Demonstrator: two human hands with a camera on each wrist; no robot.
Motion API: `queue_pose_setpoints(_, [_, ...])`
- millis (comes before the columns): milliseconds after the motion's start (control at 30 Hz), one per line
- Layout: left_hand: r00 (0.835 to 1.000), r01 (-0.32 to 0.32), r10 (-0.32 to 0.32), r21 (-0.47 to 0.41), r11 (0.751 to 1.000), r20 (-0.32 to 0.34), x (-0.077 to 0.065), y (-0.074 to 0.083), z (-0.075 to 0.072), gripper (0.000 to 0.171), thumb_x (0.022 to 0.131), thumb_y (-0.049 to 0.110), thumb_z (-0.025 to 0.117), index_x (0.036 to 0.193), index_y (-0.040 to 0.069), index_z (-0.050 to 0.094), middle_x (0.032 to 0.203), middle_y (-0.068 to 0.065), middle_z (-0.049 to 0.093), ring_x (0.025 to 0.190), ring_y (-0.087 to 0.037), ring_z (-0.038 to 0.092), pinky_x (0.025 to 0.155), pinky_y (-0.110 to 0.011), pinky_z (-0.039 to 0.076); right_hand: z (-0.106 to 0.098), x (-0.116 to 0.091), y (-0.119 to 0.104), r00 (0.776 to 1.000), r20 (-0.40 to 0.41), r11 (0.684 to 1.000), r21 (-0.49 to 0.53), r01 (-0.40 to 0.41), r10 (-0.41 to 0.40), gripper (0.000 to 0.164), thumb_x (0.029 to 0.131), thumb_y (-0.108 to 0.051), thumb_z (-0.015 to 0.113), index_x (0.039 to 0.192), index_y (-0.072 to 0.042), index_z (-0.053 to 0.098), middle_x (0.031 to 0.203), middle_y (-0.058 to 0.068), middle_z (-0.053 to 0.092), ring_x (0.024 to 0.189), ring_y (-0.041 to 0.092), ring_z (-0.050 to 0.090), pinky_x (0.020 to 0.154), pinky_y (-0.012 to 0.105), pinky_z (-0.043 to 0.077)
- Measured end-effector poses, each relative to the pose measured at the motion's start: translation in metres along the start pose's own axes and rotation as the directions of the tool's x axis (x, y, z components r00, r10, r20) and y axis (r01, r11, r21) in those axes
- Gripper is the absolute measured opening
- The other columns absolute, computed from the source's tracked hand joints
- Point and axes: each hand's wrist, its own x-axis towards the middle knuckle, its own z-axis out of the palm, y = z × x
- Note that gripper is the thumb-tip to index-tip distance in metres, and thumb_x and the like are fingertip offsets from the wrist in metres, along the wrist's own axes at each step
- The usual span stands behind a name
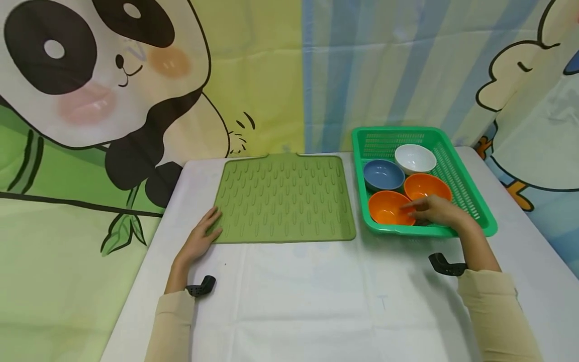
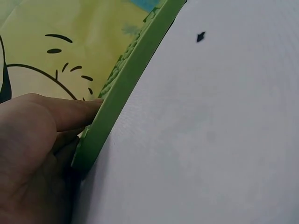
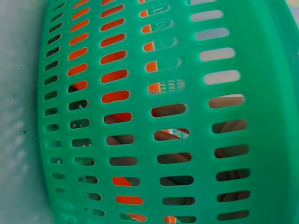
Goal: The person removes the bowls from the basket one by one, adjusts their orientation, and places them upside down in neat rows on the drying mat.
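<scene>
My left hand (image 1: 199, 241) rests on the left edge of a green ribbed silicone mat (image 1: 285, 201), its fingers loosely extended. The left wrist view shows a finger touching the rim of the mat (image 2: 117, 88). Inside a green plastic basket (image 1: 470, 196), my right hand (image 1: 436, 211) pinches the right rim of the front orange bowl (image 1: 386, 208); the thumb is mostly hidden. Around it in the basket sit a second orange bowl (image 1: 427, 186), a blue bowl (image 1: 383, 174) and a white bowl (image 1: 415, 158). In the right wrist view the slotted basket wall (image 3: 140, 102) covers most of the hand.
A white cloth covers the table (image 1: 294, 291) under the mat and basket. Behind stands a printed curtain (image 1: 258, 75) with a panda, close to the far table edge. The basket's front wall rises between the right wrist and the bowls.
</scene>
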Motion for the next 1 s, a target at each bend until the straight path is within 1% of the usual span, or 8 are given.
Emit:
queue_pose_setpoints(167, [1.0,-0.002,0.002,-0.003,1.0,-0.012,0.004,0.001,0.002,0.056,0.094,0.02,0.055,0.144,0.007,0.032,0.153,-0.003,0.016,0.139,-0.025,0.008,0.109,-0.054,0.013,0.003,-0.005,0.002,1.0,-0.016,1.0,0.002,-0.005,0.005,0.033,0.093,-0.01,0.054,0.122,0.007,0.056,0.097,0.015,0.066,0.079,0.021,0.062,0.07,0.03,0.055])
queue_pose_setpoints(400, [1.0,0.003,-0.004,-0.022,1.0,-0.019,0.006,0.002,0.003,0.056,0.093,0.017,0.057,0.143,0.006,0.034,0.152,-0.002,0.019,0.139,-0.025,0.01,0.109,-0.053,0.013,0.004,-0.009,0.004,0.999,-0.031,1.0,0.016,-0.021,0.021,0.034,0.093,-0.01,0.054,0.121,0.007,0.056,0.098,0.015,0.066,0.08,0.021,0.063,0.07,0.03,0.055])
queue_pose_setpoints(500, [1.0,0.013,-0.014,-0.028,1.0,-0.026,0.006,0.003,0.003,0.057,0.093,0.018,0.057,0.143,0.006,0.034,0.152,-0.002,0.019,0.139,-0.025,0.01,0.109,-0.052,0.013,0.004,-0.009,0.003,0.999,-0.039,1.0,0.014,-0.017,0.018,0.033,0.093,-0.009,0.053,0.122,0.008,0.056,0.101,0.017,0.065,0.079,0.021,0.062,0.069,0.03,0.055])
queue_pose_setpoints(667, [0.998,0.042,-0.043,-0.035,0.999,-0.034,0.004,0.004,0.002,0.057,0.092,0.018,0.058,0.143,0.007,0.034,0.152,0.0,0.02,0.139,-0.025,0.01,0.11,-0.052,0.013,0.002,-0.008,0.0,0.999,-0.045,0.999,0.039,-0.019,0.021,0.033,0.093,-0.007,0.05,0.122,0.009,0.055,0.104,0.021,0.064,0.081,0.023,0.062,0.07,0.031,0.055])
queue_pose_setpoints(767, [0.998,0.05,-0.051,-0.037,0.998,-0.037,0.002,0.004,0.001,0.057,0.092,0.017,0.058,0.143,0.007,0.034,0.152,0.0,0.02,0.139,-0.024,0.01,0.11,-0.051,0.013,0.0,-0.008,-0.003,0.996,-0.083,0.999,0.034,-0.034,0.037,0.033,0.093,-0.008,0.049,0.121,0.009,0.056,0.101,0.02,0.064,0.078,0.023,0.06,0.068,0.029,0.055])
queue_pose_setpoints(867, [0.998,0.05,-0.051,-0.037,0.998,-0.037,0.001,0.004,0.001,0.058,0.092,0.017,0.058,0.143,0.007,0.034,0.152,0.0,0.02,0.139,-0.024,0.01,0.11,-0.051,0.013,-0.004,-0.011,-0.011,0.987,-0.154,0.998,-0.004,-0.056,0.054,0.032,0.095,-0.012,0.047,0.119,0.007,0.058,0.1,0.019,0.063,0.077,0.022,0.059,0.066,0.028,0.053])
queue_pose_setpoints(1000, [0.998,0.051,-0.053,-0.037,0.998,-0.043,-0.001,0.004,0.0,0.057,0.092,0.016,0.058,0.143,0.007,0.034,0.152,-0.001,0.02,0.139,-0.025,0.01,0.11,-0.051,0.013,-0.013,-0.017,-0.026,0.972,-0.226,0.997,-0.029,-0.07,0.061,0.036,0.096,-0.018,0.045,0.119,0.007,0.058,0.104,0.024,0.062,0.08,0.026,0.062,0.064,0.027,0.054])
